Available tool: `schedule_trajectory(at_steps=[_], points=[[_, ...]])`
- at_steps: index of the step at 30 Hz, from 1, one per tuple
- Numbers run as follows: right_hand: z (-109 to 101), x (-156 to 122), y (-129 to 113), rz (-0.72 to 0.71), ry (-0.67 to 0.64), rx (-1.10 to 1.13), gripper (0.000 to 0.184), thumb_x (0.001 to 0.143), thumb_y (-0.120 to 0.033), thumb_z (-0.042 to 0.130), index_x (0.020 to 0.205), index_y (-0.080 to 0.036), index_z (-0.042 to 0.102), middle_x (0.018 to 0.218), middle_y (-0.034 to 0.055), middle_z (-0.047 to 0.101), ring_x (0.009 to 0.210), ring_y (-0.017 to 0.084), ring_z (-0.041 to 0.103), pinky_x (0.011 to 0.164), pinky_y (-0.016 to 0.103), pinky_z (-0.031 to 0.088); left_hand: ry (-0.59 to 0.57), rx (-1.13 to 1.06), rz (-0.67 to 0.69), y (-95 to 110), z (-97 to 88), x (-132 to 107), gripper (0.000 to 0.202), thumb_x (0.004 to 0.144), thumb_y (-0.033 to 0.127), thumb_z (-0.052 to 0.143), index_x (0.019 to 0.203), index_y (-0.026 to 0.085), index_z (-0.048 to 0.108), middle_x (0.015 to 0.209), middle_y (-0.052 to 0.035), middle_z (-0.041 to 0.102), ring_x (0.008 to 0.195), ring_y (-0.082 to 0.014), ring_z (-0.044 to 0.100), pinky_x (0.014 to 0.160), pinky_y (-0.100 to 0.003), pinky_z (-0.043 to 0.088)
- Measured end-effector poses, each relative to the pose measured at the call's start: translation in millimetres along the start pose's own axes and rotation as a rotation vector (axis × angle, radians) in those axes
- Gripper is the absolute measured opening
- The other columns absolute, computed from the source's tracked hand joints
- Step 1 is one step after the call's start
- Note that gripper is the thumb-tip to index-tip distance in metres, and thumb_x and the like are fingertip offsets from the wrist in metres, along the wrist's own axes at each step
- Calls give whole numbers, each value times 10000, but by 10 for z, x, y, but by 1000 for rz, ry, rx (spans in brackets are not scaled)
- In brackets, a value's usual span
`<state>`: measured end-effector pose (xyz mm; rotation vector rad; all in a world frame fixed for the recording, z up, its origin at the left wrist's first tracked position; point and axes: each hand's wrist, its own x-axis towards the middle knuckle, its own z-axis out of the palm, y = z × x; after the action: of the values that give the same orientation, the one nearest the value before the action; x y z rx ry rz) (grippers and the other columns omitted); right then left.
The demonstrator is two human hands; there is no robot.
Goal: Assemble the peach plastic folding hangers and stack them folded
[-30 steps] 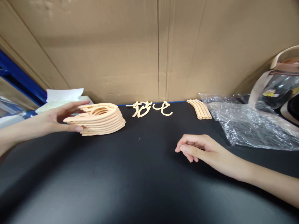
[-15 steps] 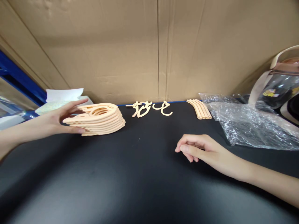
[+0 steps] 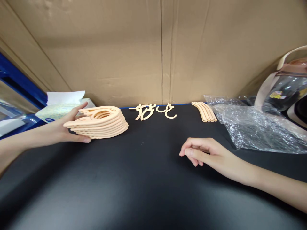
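Observation:
A stack of peach plastic hanger bodies (image 3: 103, 123) lies on the black table (image 3: 134, 185) at the left. My left hand (image 3: 63, 129) grips the stack's left end, thumb at its base and fingers behind it. My right hand (image 3: 206, 155) rests on the table right of centre, fingers curled loosely with nothing visible in them. Small peach hooks (image 3: 153, 111) lie at the table's back edge, and a bundle of curved peach bars (image 3: 205, 111) lies to their right.
A cardboard wall (image 3: 153, 48) stands behind the table. Crumpled clear plastic wrap (image 3: 254, 127) covers the back right, with a dark helmet-like object (image 3: 285, 89) beyond it. A tissue pack (image 3: 59, 105) and a blue frame (image 3: 21, 83) sit at the left.
My left hand has closed tighter on the stack's left end, the thumb sliding under its base. The right hand has not moved.

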<state>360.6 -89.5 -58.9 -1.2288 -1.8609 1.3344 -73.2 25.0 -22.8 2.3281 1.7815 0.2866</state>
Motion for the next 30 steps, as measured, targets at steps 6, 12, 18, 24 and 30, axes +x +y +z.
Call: schedule_trajectory(at_steps=[6,12,18,24,30], points=[[0,-11,-6,17,4,0,350,949,-493,511,882,-181,655,665,-20,529,636,120,471,589,259,342,-81,-110,-21,-8,10,8,1224,660,583,686,1553,252,-84,1433,-97,531,1239,-280,576,1040,-360,446],[-2,-5,12,12,1,10,350,948,-495,517,893,-179,656,671,-21,531,632,114,465,584,257,339,-52,-88,14,-17,24,16,1247,653,594,694,1557,212,-75,1417,-102,545,1239,-288,569,1027,-373,455],[-1,1,14,8,-2,16,351,948,-498,518,894,-180,655,670,-24,527,636,112,465,586,254,339,-77,-124,58,-55,33,26,1237,702,567,690,1540,218,-150,1455,-112,499,1221,-251,577,1041,-394,434],[-5,-5,4,9,-2,12,346,947,-495,521,888,-182,655,668,-26,525,631,110,461,585,253,336,-71,-141,13,-28,37,13,1239,689,587,688,1542,238,-141,1421,-87,529,1196,-252,586,1046,-401,431],[-2,-11,10,0,0,16,333,949,-483,522,889,-183,653,665,-27,526,628,109,463,581,251,337,-38,-154,25,92,43,-41,1236,681,651,676,1547,254,-112,1458,-83,499,1278,-261,525,1084,-394,389]])
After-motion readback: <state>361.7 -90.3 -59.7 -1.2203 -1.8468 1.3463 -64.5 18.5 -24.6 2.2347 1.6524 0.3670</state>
